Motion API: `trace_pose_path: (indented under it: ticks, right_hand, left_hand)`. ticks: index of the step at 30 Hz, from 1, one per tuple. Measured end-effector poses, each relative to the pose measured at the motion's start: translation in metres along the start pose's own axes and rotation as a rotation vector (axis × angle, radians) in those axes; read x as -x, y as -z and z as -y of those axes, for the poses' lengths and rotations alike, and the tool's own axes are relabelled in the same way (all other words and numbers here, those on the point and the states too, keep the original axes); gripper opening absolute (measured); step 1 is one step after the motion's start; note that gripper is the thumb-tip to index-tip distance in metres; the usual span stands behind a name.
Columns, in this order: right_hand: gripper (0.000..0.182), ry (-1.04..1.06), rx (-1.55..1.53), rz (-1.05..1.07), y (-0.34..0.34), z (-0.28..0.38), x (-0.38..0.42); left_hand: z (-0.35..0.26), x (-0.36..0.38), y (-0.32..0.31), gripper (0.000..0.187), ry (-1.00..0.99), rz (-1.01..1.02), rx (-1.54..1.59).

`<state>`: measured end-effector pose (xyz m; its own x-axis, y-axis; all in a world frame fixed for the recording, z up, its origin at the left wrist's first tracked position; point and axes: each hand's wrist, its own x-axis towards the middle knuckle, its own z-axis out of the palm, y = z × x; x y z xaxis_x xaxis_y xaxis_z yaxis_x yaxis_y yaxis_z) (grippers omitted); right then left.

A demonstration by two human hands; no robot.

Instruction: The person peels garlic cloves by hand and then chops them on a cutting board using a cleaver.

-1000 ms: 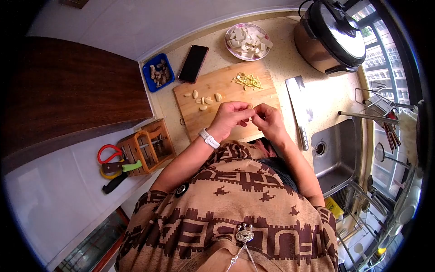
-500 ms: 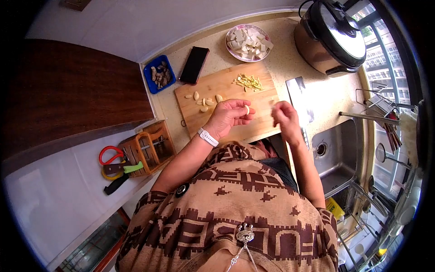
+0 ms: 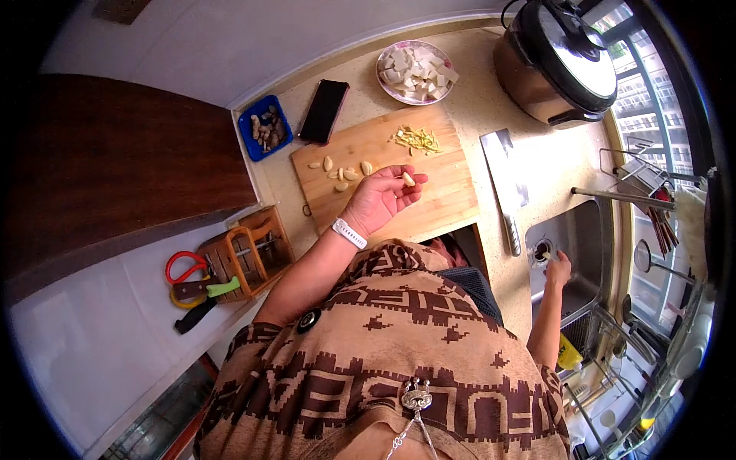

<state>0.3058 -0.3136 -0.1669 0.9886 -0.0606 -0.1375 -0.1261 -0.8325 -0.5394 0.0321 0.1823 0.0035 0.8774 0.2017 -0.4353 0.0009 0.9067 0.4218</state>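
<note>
My left hand is above the cutting board, pinching a peeled garlic clove between thumb and fingers. Several more garlic cloves lie on the board's left part. Thin yellow strips, apparently ginger, form a small pile near its far edge. Over the sink, close to the drain, is my right hand, fingers drawn together. A small pale bit shows at its fingertips, too small to name. Between board and sink lies a cleaver, handle toward me.
A bowl of white cubes, a phone and a blue tray of ginger pieces stand behind the board. A pressure cooker occupies the back right. At left is a wooden knife holder with scissors; a dish rack stands at right.
My right hand has moved from beside the board, right and toward me, over the sink. My left hand stays above the board, with the clove now turned into fuller view.
</note>
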Motion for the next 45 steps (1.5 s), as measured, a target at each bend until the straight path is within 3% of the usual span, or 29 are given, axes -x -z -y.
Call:
trace_pose_path:
  ticks: [1, 2, 4, 5, 8, 11, 13, 15, 17, 18, 20, 22, 23, 24, 25, 27, 31, 33, 35, 37, 39, 45]
  right_hand:
    - [0.040, 0.042, 0.158, -0.013, 0.004, 0.013, 0.015]
    - [0.034, 0.335, 0.199, -0.114, 0.003, 0.030, 0.026]
    - [0.030, 0.381, -0.043, -0.069, -0.009, 0.084, 0.048]
    - [0.025, 0.500, -0.090, -0.028, -0.007, 0.127, 0.065]
    - [0.044, 0.667, 0.030, 0.142, -0.021, 0.200, 0.091]
    - [0.056, 0.553, 0.293, 0.304, -0.031, 0.231, 0.098]
    - [0.059, 0.568, 0.334, 0.302, -0.032, 0.236, 0.097]
    - [0.062, 0.420, 0.429, 0.344, -0.030, 0.244, 0.098]
    - [0.067, 0.403, 0.501, 0.332, -0.030, 0.245, 0.098]
    - [0.064, 0.419, 0.429, 0.326, -0.033, 0.240, 0.096]
    - [0.061, 0.448, 0.360, 0.324, -0.045, 0.220, 0.089]
    - [0.049, 0.710, 0.186, 0.076, -0.053, 0.207, 0.088]
    - [0.049, 0.723, 0.185, 0.081, -0.051, 0.206, 0.088]
    - [0.044, 0.585, 0.204, 0.091, -0.041, 0.218, 0.096]
    - [0.039, 0.445, 0.223, 0.100, -0.032, 0.227, 0.103]
    - [0.025, 0.592, 0.149, 0.077, -0.024, 0.235, 0.111]
    - [0.019, 0.703, 0.055, 0.280, -0.010, 0.271, 0.136]
    - [0.021, 0.702, 0.004, 0.429, -0.013, 0.288, 0.153]
    - [0.024, 0.660, 0.129, 0.582, -0.022, 0.304, 0.166]
    - [0.025, 0.781, 0.162, 0.613, -0.034, 0.310, 0.176]
    - [0.025, 0.916, 0.193, 0.598, -0.047, 0.312, 0.181]
    - [0.025, 0.949, 0.250, 0.647, -0.055, 0.319, 0.188]
  left_hand:
    - [0.001, -0.002, 0.001, 0.017, 0.005, 0.002, -0.002]
    - [0.004, -0.004, 0.003, 0.017, -0.008, -0.007, -0.009]
    - [0.006, -0.005, 0.003, 0.017, -0.014, -0.018, -0.018]
    - [0.006, -0.005, 0.001, 0.018, -0.020, -0.056, -0.066]
    - [0.010, -0.007, 0.001, 0.019, -0.023, -0.122, -0.160]
    - [0.017, -0.010, 0.009, 0.021, -0.039, -0.207, -0.318]
    - [0.024, -0.012, 0.020, 0.021, -0.061, -0.270, -0.426]
    - [0.032, -0.014, 0.038, 0.020, -0.166, -0.375, -0.809]
    - [0.039, -0.016, 0.064, 0.018, -0.281, -0.422, -0.945]
    - [0.043, -0.017, 0.076, 0.016, -0.384, -0.459, -1.086]
    - [0.048, -0.016, 0.100, 0.017, -0.494, -0.542, -1.023]
    - [0.034, -0.009, 0.103, 0.017, -0.605, -0.618, -0.962]
    - [0.020, -0.003, 0.100, 0.018, -0.661, -0.696, -1.205]
    - [0.009, 0.000, 0.097, 0.018, -0.705, -0.771, -1.453]
    - [0.006, -0.005, 0.103, 0.018, -0.703, -0.781, -1.450]
    - [0.001, -0.023, 0.113, 0.022, -0.828, -0.777, -1.564]
    - [-0.003, -0.032, 0.071, 0.016, -0.524, -0.871, -1.834]
    - [0.009, -0.038, 0.083, 0.013, -0.560, -0.829, -1.929]
    - [0.023, -0.045, 0.098, 0.012, -0.639, -0.637, -1.960]
    - [0.032, -0.030, 0.079, 0.013, -0.675, -0.521, -1.973]
    - [0.046, -0.030, 0.078, 0.013, -0.889, -0.361, -1.975]
    - [0.052, -0.025, 0.080, 0.014, -0.916, -0.423, -1.822]
